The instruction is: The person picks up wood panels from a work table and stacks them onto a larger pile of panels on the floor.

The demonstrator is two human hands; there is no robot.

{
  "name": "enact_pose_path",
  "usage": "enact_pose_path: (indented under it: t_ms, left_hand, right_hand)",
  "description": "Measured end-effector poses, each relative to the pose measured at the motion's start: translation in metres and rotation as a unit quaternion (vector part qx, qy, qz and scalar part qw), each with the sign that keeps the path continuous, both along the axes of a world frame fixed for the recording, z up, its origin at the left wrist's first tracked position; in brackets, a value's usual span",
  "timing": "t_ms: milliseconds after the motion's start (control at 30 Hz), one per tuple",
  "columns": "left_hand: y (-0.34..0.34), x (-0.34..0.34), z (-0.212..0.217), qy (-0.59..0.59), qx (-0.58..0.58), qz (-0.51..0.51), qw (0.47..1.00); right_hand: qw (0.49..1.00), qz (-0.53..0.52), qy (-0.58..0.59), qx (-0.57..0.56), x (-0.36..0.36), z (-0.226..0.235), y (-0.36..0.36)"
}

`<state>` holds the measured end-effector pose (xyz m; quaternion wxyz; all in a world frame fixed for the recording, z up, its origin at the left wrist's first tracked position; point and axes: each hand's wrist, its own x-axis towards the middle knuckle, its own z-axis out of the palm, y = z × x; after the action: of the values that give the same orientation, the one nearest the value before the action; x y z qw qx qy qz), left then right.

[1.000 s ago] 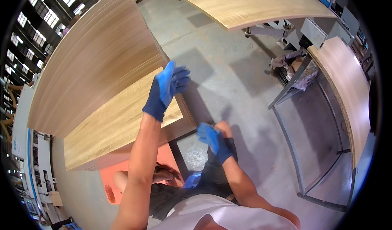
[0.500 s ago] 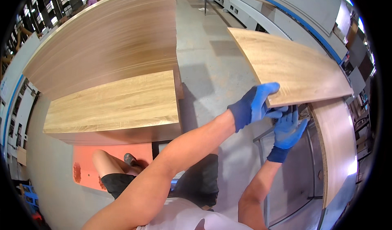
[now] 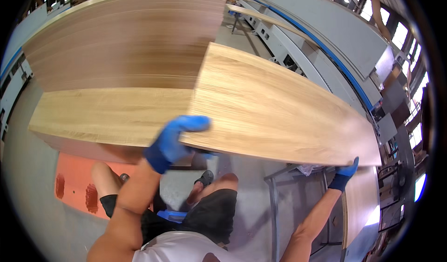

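A light wood-grain board (image 3: 274, 108) spans the space in front of me, held up between both hands. Gripping its near left corner is my left hand (image 3: 174, 138) in a blue glove, thumb on top and fingers underneath, slightly blurred. My right hand (image 3: 347, 170), also blue-gloved, grips the near edge close to the right end; its thumb shows and the other fingers are hidden under the board. The board's left end overlaps the view of a low stack of similar boards (image 3: 111, 113).
Behind the low stack rises a taller pile of boards (image 3: 130, 38). An orange pallet (image 3: 77, 183) lies beneath. At right, another board (image 3: 361, 206) rests by a metal-legged stand (image 3: 274, 215). A long grey machine with a blue stripe (image 3: 316, 38) runs along the far right.
The board has swung left toward the low stack. My left hand moved left with its corner, while my right hand shifted right along the near edge and now grips it.
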<state>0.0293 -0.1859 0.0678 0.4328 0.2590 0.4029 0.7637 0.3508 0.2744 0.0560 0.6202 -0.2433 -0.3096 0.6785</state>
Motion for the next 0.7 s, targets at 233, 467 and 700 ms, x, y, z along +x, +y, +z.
enact_pose_path:
  t_ms: [233,467,700]
  left_hand:
    - [-0.178,-0.069,-0.140,0.069,-0.092,0.285,0.952]
    - [-0.294,-0.049,-0.223,-0.318,0.121,0.443,0.829]
    - [-0.363,-0.116,-0.251,-0.182,0.080,0.612,0.765]
  right_hand:
    - [0.994,-0.013,-0.094,0.059,0.091,-0.015,0.027]
    - [0.985,0.085,-0.143,0.053,0.050,-0.012,0.025]
    - [0.972,0.157,-0.141,0.103,-0.115,-0.114,-0.108]
